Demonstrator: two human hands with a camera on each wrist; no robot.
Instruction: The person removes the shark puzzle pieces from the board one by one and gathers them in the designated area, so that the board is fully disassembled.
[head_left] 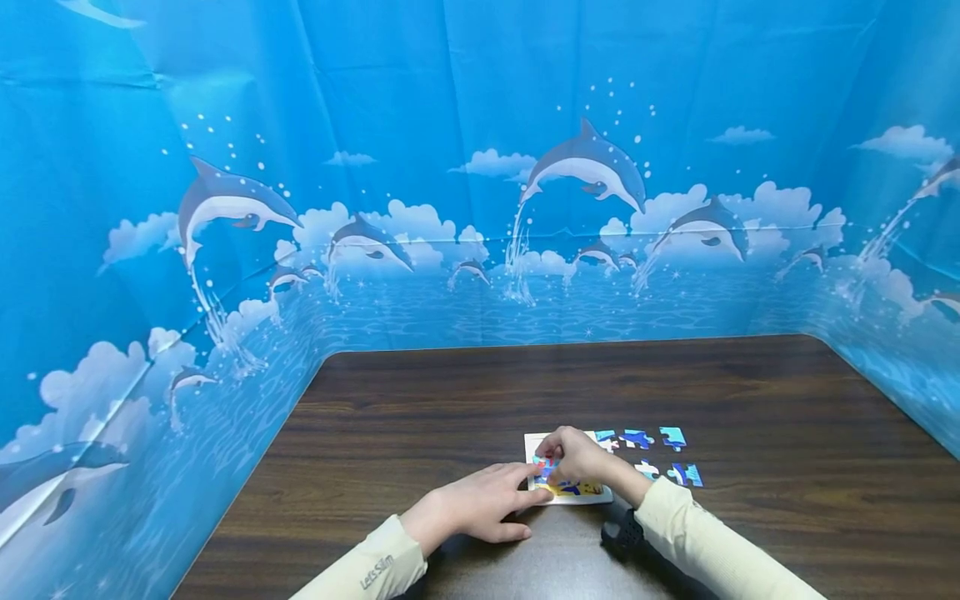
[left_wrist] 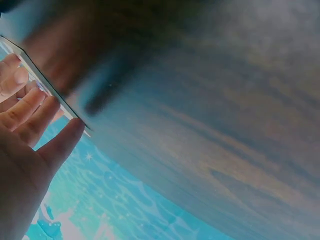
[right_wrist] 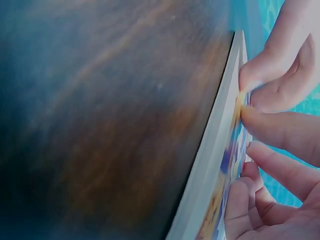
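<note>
A small picture puzzle in a white frame point(head_left: 588, 500) lies on the table, with colourful pieces in red, blue and yellow inside it. My left hand point(head_left: 491, 500) lies at the frame's left side, fingers extended, fingertips on its edge. Over the picture, my right hand point(head_left: 577, 457) bends its fingers down, with thumb and forefinger on either side of a red and blue puzzle piece point(head_left: 545, 468). The right wrist view shows fingers of both hands close together on the puzzle's face point(right_wrist: 226, 162). Part of the picture is hidden beneath the right hand.
Several loose blue puzzle pieces lie right of the frame, among them a corner piece point(head_left: 672, 437) and a dark blue one point(head_left: 637, 438). A black device point(head_left: 622, 533) is at the right wrist. The brown wooden table point(head_left: 390, 425) meets a blue dolphin curtain point(head_left: 420, 308).
</note>
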